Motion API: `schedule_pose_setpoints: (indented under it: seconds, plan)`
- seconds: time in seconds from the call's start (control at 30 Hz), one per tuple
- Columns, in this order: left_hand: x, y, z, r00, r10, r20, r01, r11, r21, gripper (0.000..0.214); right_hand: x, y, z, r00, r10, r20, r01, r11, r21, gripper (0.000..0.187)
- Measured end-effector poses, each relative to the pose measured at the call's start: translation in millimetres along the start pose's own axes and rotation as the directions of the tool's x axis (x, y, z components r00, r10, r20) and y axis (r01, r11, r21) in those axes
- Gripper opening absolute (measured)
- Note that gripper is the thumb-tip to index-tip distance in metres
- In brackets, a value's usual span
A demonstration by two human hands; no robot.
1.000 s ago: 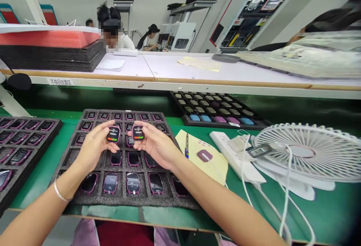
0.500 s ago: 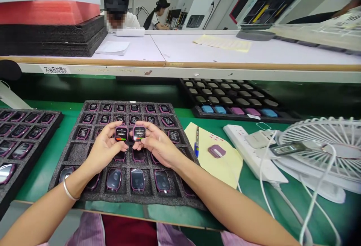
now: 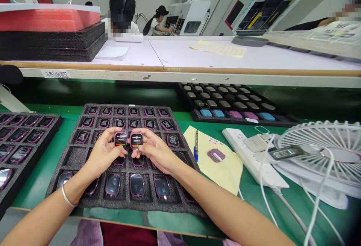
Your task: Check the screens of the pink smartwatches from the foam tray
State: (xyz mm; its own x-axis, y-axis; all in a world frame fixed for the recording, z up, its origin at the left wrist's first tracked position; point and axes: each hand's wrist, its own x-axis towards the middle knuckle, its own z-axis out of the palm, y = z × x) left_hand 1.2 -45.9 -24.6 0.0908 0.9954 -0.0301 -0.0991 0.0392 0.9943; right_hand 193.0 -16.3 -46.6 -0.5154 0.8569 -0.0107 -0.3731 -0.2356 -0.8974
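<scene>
Two small watch bodies with lit screens are held up side by side over the middle of the foam tray [image 3: 75, 158], faces turned toward the camera. The left hand [image 3: 103, 156] is closed on the left watch [image 3: 120, 139], pinching its edges between thumb and curled fingertips. The right hand [image 3: 156, 152] grips the right watch [image 3: 136, 140] the same way, and the two units sit just beside each other, almost touching. Each screen shows text on black with a red-and-green bar low down.

The step in hand looks like a reading of the two screens together. Both forearms come in from the tray's near edge and converge. The wrists hang low over the near rows with palms turned inward, and a thin bangle [image 3: 66, 198] circles the left wrist.

Setting either unit down would call for a free pocket: one shows bare at the tray's left side, while those under the hands are partly hidden. Right of the tray lie a yellow sheet [image 3: 222, 170] and a pen [image 3: 196, 146].
</scene>
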Motion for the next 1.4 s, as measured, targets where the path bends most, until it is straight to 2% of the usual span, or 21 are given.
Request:
schedule_pose_setpoints:
  seconds: [0.37, 1.4]
  plan:
    - [0.2, 2.7, 0.0, 0.999, -0.039, -0.014, 0.039, 0.999, -0.004, 0.058, 0.1, 1.1, -1.9, 1.000, -0.009, 0.024, 0.009, 1.000, 0.005, 0.046]
    - [-0.2, 1.2, -0.1, 0.999, 0.003, -0.038, -0.003, 1.000, -0.009, 0.051, 1.0, 0.9, -1.9, 1.000, -0.011, 0.022, 0.010, 1.000, 0.014, 0.047]
